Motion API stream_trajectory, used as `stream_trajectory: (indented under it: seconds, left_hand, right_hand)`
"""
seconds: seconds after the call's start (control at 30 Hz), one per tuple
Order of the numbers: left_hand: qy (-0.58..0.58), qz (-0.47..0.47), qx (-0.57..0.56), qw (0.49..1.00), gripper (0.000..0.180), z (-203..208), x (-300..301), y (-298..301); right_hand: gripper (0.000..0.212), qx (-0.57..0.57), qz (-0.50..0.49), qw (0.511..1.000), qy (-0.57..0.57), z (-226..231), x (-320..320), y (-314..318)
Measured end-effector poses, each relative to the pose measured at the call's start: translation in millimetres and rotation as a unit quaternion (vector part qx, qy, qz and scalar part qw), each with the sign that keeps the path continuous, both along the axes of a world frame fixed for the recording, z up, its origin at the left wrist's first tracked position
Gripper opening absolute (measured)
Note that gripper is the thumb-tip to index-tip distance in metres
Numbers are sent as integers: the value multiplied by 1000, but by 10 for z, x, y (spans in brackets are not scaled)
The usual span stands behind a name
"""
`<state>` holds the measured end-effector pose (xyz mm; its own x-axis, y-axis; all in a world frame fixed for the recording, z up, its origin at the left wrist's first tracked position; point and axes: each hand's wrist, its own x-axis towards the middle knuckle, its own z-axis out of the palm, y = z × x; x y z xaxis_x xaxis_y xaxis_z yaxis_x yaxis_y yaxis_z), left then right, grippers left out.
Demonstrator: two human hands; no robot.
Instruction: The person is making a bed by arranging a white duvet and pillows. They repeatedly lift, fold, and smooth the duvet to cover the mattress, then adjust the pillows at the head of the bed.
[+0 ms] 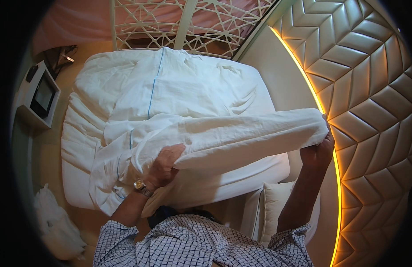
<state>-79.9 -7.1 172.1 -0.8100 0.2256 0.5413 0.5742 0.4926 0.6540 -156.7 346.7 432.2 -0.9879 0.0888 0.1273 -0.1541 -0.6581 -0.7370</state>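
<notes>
A white bed sheet point(179, 80) with thin blue lines lies rumpled over the bed, and its near part is lifted into a long folded band point(241, 133). At the band's right end my right hand point(319, 149) is closed around the corner, its fingers partly hidden by the cloth. My left hand point(165, 165), with a wristwatch point(143, 188) on the wrist, grips the band's lower edge near its left end. Below the raised cloth, part of the white mattress point(268, 171) shows.
A padded gold wall panel point(366, 89) with a lit strip runs along the right. Behind the bed stands a white lattice screen point(148, 22). To the left are a small white shelf unit point(41, 98) and a white bundle point(59, 222) on the floor. A pillow point(275, 204) lies near my right arm.
</notes>
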Motion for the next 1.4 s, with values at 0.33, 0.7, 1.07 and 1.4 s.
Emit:
stream_trajectory:
  seconds: [0.33, 0.7, 1.07, 1.4]
  left_hand:
    - [85, 182, 125, 972, 30, 501, -105, -301]
    - [-157, 102, 96, 978, 26, -54, 87, -109]
    - [-168, 93, 128, 973, 26, 407, 195, 288]
    - [-70, 199, 66, 975, 32, 554, 316, 395]
  right_hand:
    - [26, 182, -103, 978, 9, 36, -80, 302]
    - [43, 254, -1, 967, -24, -140, -464, 508]
    - [26, 239, -32, 961, 134, 501, -767, 578]
    - [13, 31, 41, 986, 158, 923, -892, 282]
